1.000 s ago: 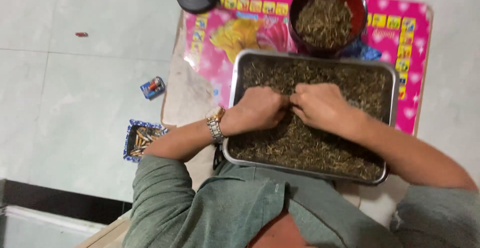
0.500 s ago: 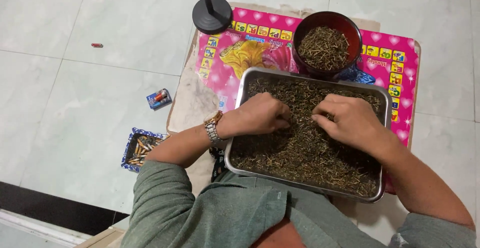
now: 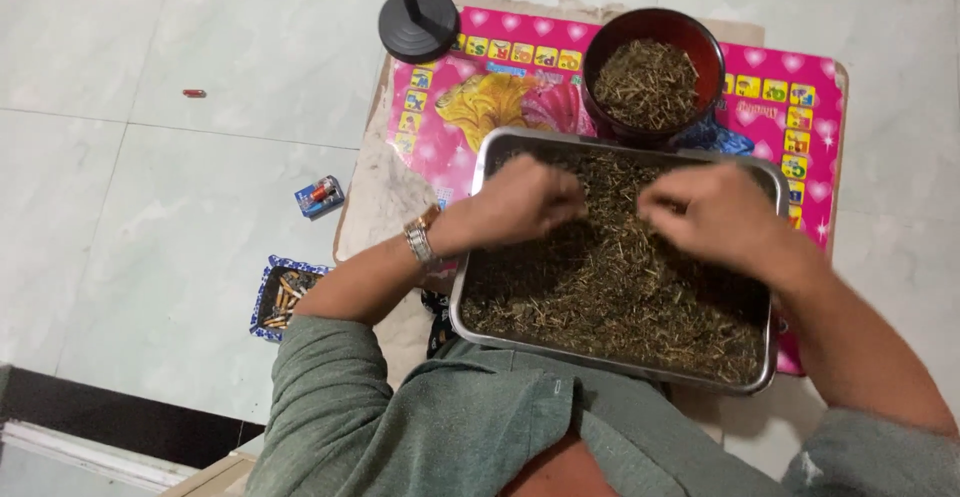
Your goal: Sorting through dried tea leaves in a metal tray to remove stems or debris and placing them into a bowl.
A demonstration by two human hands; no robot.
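A steel tray (image 3: pixel 470 287) full of dry brownish-green shredded leaves (image 3: pixel 610 287) lies in front of me on a pink printed mat (image 3: pixel 470 107). My left hand (image 3: pixel 525 202), with a metal watch on the wrist, rests in the leaves at the tray's upper left, fingers curled into them. My right hand (image 3: pixel 715 212) is over the tray's upper right, fingers bent down and pinching at the leaves. Whether either hand holds a pinch of leaves is hidden. Behind the tray stands a dark red bowl (image 3: pixel 700 42) with more of the same leaves.
A black round stand base (image 3: pixel 418 25) with a pole sits at the mat's far left corner. On the tiled floor to the left lie a small blue box (image 3: pixel 320 197), a blue tray of stubs (image 3: pixel 285 297) and a small red object (image 3: pixel 194 93).
My hands were close together in the middle of the tray; they have drawn apart, the right one moving right. The view has shifted, showing more floor and the stand.
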